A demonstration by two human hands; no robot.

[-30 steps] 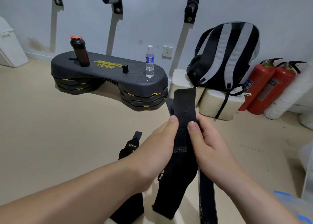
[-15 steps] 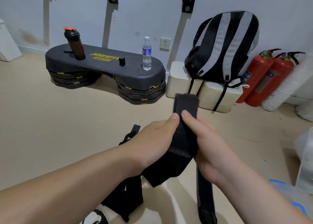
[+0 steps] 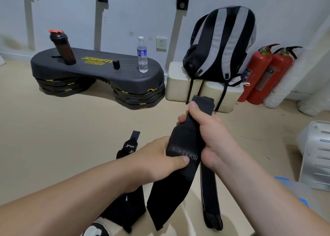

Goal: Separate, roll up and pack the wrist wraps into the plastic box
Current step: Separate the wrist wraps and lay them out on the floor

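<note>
I hold a black wrist wrap (image 3: 180, 180) lettered BOKEERS up in front of me. My right hand (image 3: 205, 128) grips its upper end, thumb pointing up, with the tip of the wrap sticking out above the fist. My left hand (image 3: 160, 162) pinches the wrap lower down at the lettering, thumb across the front. The wrap's long tail hangs down toward a beige surface. A narrower black strap (image 3: 209, 196) hangs below my right hand. Another black wrist wrap (image 3: 129, 147) with a white logo lies behind my left wrist. The clear plastic box (image 3: 292, 191) with blue trim shows at the lower right.
A black stepper platform (image 3: 100, 71) carries a shaker bottle (image 3: 62, 47) and a water bottle (image 3: 142, 55). A striped backpack (image 3: 221, 42) sits on beige blocks (image 3: 178, 82). Two red fire extinguishers (image 3: 264, 71) stand by the wall. A white slotted appliance (image 3: 316, 155) is at the right.
My right hand has wrapped round the wrap's upper end. My left hand slid down to the lettering. The view tilted down slightly.
</note>
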